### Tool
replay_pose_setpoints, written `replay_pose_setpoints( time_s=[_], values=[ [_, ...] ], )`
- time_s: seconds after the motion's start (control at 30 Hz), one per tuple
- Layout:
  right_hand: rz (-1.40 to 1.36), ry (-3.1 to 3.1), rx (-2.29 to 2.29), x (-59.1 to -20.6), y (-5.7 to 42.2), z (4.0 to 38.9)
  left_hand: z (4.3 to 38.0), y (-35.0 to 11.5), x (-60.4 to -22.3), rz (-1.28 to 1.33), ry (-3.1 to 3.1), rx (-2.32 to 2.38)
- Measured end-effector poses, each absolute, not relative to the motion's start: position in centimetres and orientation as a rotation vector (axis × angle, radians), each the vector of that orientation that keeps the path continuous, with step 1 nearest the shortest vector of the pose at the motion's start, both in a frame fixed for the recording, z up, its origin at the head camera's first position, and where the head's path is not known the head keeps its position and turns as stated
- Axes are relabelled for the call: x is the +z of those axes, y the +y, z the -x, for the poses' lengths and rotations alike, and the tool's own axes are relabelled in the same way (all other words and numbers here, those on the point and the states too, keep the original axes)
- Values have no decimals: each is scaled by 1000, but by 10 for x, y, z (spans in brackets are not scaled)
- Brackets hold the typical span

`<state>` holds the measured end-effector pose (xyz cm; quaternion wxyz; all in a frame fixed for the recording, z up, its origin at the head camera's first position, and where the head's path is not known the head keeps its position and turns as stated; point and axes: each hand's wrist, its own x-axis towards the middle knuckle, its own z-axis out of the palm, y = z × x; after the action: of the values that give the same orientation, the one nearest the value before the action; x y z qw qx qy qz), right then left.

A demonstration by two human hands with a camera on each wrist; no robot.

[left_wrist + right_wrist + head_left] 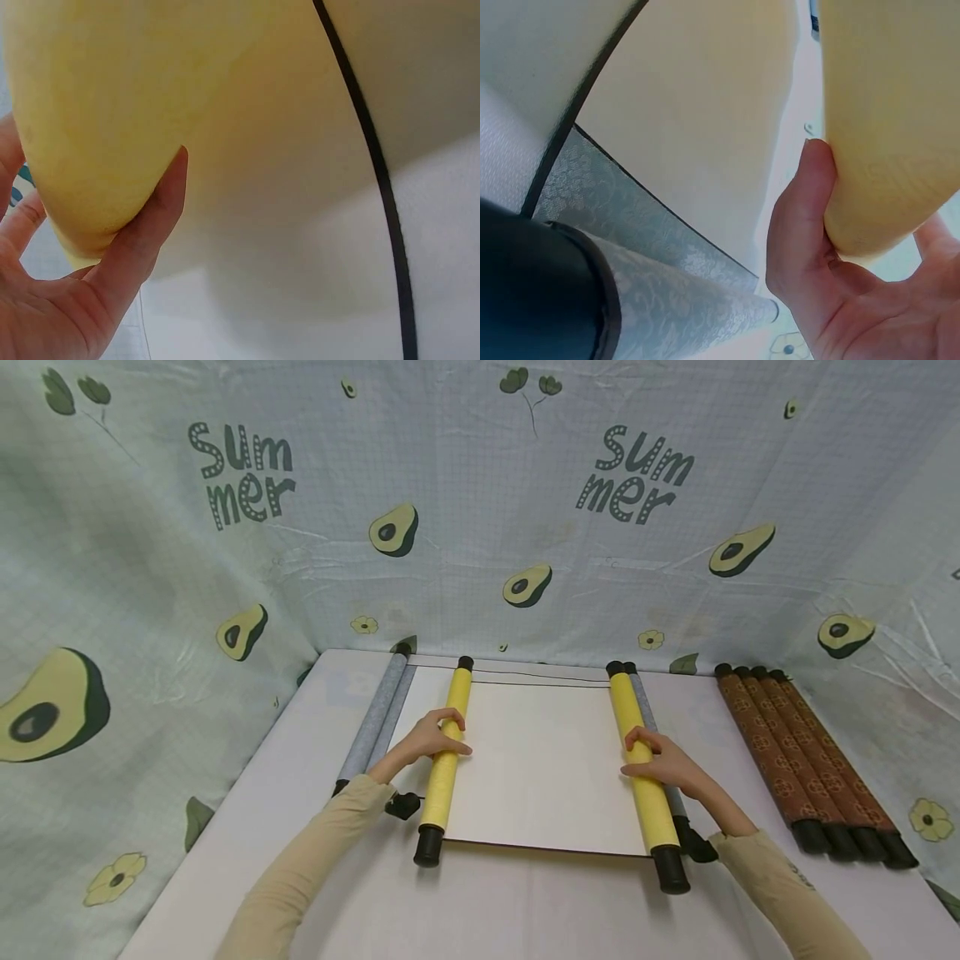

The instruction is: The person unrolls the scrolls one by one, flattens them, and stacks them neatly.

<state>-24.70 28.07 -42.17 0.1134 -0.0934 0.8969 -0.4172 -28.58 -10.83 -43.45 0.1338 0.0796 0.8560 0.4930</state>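
A scroll with yellow backing is partly unrolled, its pale paper (551,760) spread between two yellow rolls with black end caps. My left hand (433,737) grips the left yellow roll (441,789), the thumb on the inner side, as the left wrist view shows. Around the right yellow roll (655,814) curl the fingers of my right hand (663,767); its thumb (802,210) lies along the roll's side. Beneath this scroll lies a grey patterned scroll on the table, its left roll (375,714) fully visible and its right roll (644,703) partly covered.
Several brown patterned scrolls (806,760) lie side by side at the table's right. Dark bundles (402,806) sit by the grey scroll's near end on both sides. A cloth printed with avocados (528,585) hangs behind and beside the white table (480,910).
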Motion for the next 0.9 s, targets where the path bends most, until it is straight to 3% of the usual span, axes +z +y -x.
replay_pose_setpoints(
  time_s=[0.9],
  values=[
    [243,2624,-1239,-421,296,243,287,-120,-434,-233,2518,1374]
  ],
)
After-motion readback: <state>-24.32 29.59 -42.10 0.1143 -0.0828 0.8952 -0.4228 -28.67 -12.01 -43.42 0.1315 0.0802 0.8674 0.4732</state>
